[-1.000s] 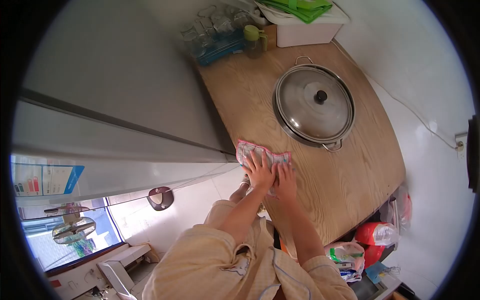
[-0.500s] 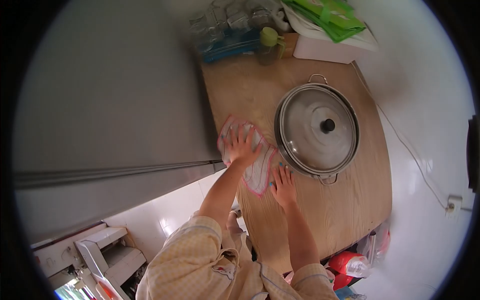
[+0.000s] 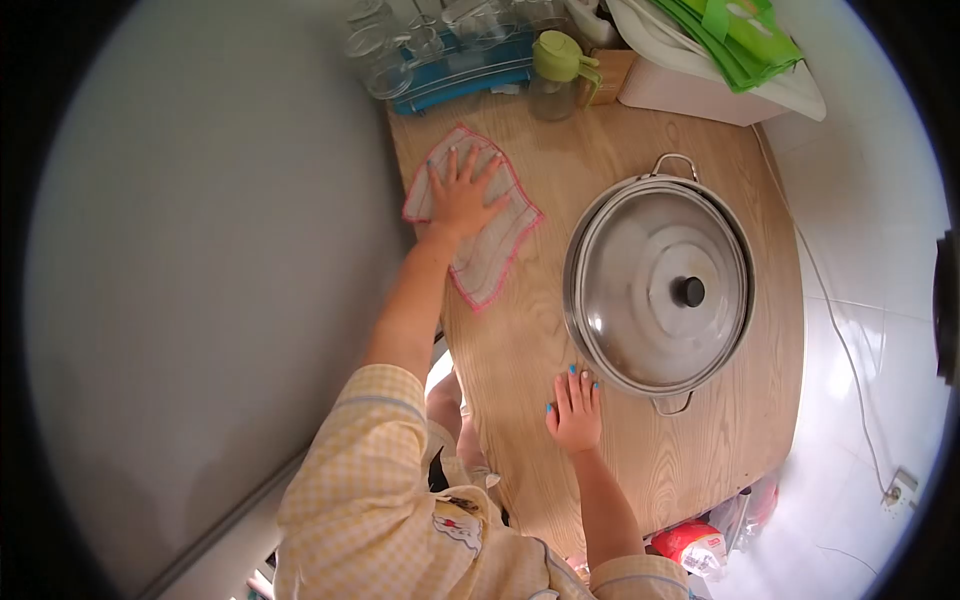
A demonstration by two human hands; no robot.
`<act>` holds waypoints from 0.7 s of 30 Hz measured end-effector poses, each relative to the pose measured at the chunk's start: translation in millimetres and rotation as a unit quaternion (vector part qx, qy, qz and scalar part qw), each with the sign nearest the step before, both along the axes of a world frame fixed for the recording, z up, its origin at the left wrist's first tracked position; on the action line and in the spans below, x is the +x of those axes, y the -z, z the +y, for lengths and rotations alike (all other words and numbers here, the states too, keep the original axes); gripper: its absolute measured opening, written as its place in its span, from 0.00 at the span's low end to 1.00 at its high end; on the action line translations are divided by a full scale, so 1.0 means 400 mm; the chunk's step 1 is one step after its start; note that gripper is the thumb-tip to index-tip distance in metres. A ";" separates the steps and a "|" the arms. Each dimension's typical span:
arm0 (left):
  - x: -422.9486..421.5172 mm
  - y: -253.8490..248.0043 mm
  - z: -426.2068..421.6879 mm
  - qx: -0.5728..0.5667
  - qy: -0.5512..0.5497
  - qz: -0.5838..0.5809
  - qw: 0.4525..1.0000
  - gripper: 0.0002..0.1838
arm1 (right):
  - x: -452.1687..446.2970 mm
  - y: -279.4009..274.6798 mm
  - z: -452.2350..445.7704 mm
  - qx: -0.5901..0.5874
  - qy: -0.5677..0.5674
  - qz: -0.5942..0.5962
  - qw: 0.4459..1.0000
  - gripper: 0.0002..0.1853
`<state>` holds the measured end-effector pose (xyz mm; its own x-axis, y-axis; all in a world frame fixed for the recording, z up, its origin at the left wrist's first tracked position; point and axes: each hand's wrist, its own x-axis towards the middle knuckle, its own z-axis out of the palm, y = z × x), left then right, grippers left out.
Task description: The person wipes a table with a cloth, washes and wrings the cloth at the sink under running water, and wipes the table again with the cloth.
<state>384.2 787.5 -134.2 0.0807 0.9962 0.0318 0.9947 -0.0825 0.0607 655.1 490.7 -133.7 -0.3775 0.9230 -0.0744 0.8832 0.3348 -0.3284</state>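
Cloth (image 3: 488,258) with pink edging lies flat on the wooden table (image 3: 520,420), left of the lidded pan (image 3: 650,270). I see the left hand (image 3: 460,203) flat on it, fingers spread wide; the right hand (image 3: 575,420), fingers slightly parted, grips nothing near the pan. Print on the red package (image 3: 692,545) is illegible.

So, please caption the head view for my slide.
Left hand spread on pink-edged pale cloth, right hand near round lidded metal pot.
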 end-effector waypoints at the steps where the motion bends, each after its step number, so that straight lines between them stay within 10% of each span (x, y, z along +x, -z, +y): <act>1: -0.014 0.003 0.035 0.008 0.015 0.010 1.000 0.36 | 0.001 0.001 0.008 -0.001 -0.003 -0.002 1.000 0.31; 16: 0.115 0.039 0.097 0.023 -0.111 0.014 0.993 0.34 | -0.005 -0.015 0.007 0.006 0.013 0.013 1.000 0.31; 21: 0.209 0.014 -0.110 0.018 0.052 -0.026 0.998 0.33 | -0.006 -0.020 0.005 0.028 0.018 0.031 0.999 0.31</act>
<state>467.9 743.7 -139.7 0.1803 0.9809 0.0735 0.9764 -0.1875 0.1071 652.6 492.7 -125.9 -0.3457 0.9384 0.0010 0.8736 0.3222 -0.3646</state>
